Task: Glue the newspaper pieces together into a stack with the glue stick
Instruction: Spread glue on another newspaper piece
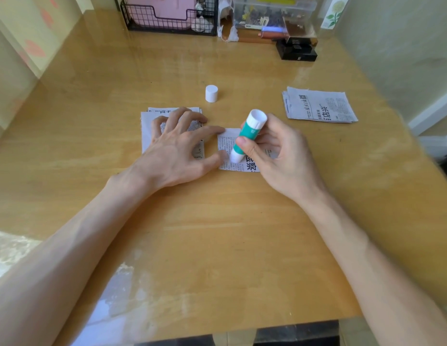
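Glue stick (247,138): a short cylinder with a green plastic body and white ends, uncapped and tilted. Its upper end leans toward the far edge of the table, and its lower white end touches a small rectangular newspaper piece (226,146) printed in black characters. That newspaper piece lies flat at about the middle of the glossy light-brown wooden table (217,233). Just to its left lies a left stack (147,136) of similar white newspaper cuttings, edges slightly uneven. A right stack (319,106) of printed newspaper cuttings lies well apart, near the right edge. A white cylindrical plastic cap (211,93) stands upright beyond the two central papers, apart from both. Along the far edge stand a black wire basket (167,23) holding a pink item, a clear plastic box (274,11) of small items, and a black box (296,51) toward the far right corner. The left hand (177,148) covers much of the left stack; the right hand (279,156) hides the right part of the newspaper piece. Left hand: fingers spread, forefinger and thumb tips pressing the left margin of the newspaper piece, remaining fingers resting on the left stack. Right hand: thumb in front and fingers behind pinch the glue stick at its green body. The stick's lower end sits between the left thumb tip and the right thumb.
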